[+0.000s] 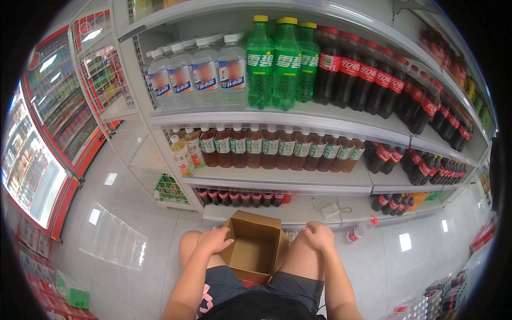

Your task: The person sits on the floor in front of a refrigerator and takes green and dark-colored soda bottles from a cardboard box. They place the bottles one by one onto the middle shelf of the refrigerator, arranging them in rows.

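Observation:
Between my knees stands a cardboard box (256, 250), its top open and its inside bare. My left hand (215, 240) rests by my left knee at the box's left rim, thumb apart from the fingers. Over my right knee lies my right hand (320, 236), holding nothing; its fingers curl down and are partly hidden. Just beyond the box, a row of small cola bottles (245, 199) lines the bottom shelf (304, 204). Tea bottles (271, 148) with brown drink fill the shelf above.
Higher up are clear drink bottles (232, 76), green Sprite bottles (260, 68) and large Coca-Cola bottles (348, 70). A clear bottle with a red cap (356, 233) is on the floor at right. Glass-door coolers (60, 92) line the left; packed bottles (424, 306) sit lower right.

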